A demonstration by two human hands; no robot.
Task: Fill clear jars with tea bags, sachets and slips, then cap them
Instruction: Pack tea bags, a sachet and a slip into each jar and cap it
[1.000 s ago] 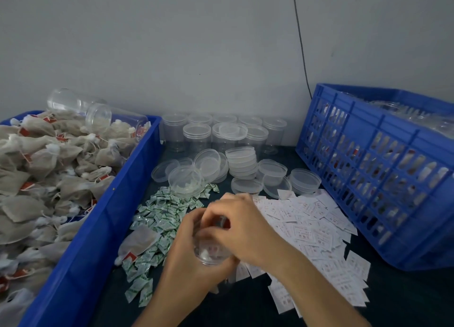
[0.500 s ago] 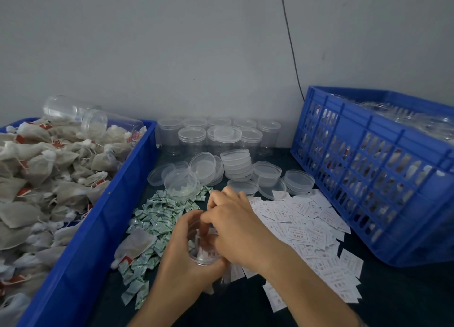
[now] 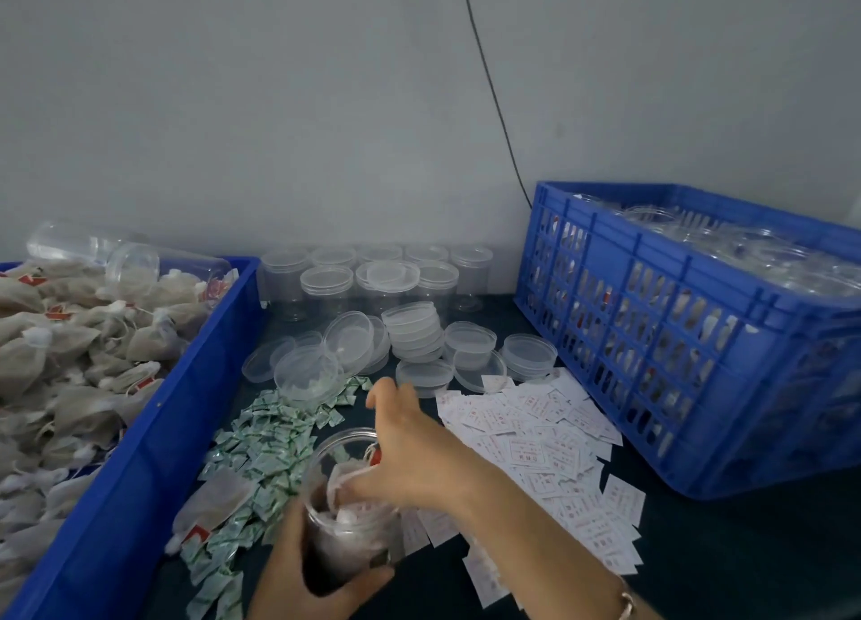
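Note:
My left hand [image 3: 303,573] grips a clear jar [image 3: 347,521] near the table's front edge. Tea bags fill the jar, and one with a red tag shows at its mouth. My right hand [image 3: 410,452] lies across the jar's open mouth, fingers spread, some touching the tea bag inside and the upper ones stretched toward the loose clear lids [image 3: 414,335]. Green sachets [image 3: 265,438] are heaped left of the jar. White paper slips [image 3: 540,438] are spread to its right. A blue bin of tea bags [image 3: 70,363] sits at the left.
Empty clear jars [image 3: 377,279] stand in rows at the back by the wall. A blue slatted crate [image 3: 689,340] of filled jars takes up the right side. Two jars lie on the tea bags in the bin. A loose tea bag [image 3: 214,503] lies among the sachets.
My right hand has lifted off the jar's mouth and spread its fingers, the upper ones reaching toward the lids. The jar's opening now shows. My left hand keeps its grip.

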